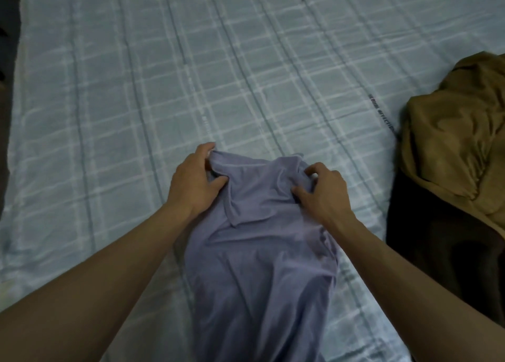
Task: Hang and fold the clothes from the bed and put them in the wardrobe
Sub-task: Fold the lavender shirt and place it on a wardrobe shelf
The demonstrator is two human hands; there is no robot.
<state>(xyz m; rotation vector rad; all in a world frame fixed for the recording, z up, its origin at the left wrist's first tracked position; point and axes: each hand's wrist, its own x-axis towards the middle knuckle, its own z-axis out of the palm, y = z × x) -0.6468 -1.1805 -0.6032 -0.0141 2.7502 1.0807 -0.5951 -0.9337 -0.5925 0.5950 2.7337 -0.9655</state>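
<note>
Shirt [254,238] laid on bed [136,88], near centre, long axis run away from person. Far edge held at both corners: left hand [195,181] pinched on left corner, right hand [322,194] on bunched right corner. Cloth trailed back from grips toward body. Hands about level, neither judged nearer. Collar or hem end: cannot be told.

Lavender shirt [257,241], pale-blue plaid bedsheet [136,93]

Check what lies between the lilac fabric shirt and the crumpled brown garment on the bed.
Head view: only bare pale-blue checked bedsheet separates the lilac fabric shirt from the crumpled brown garment.
</note>
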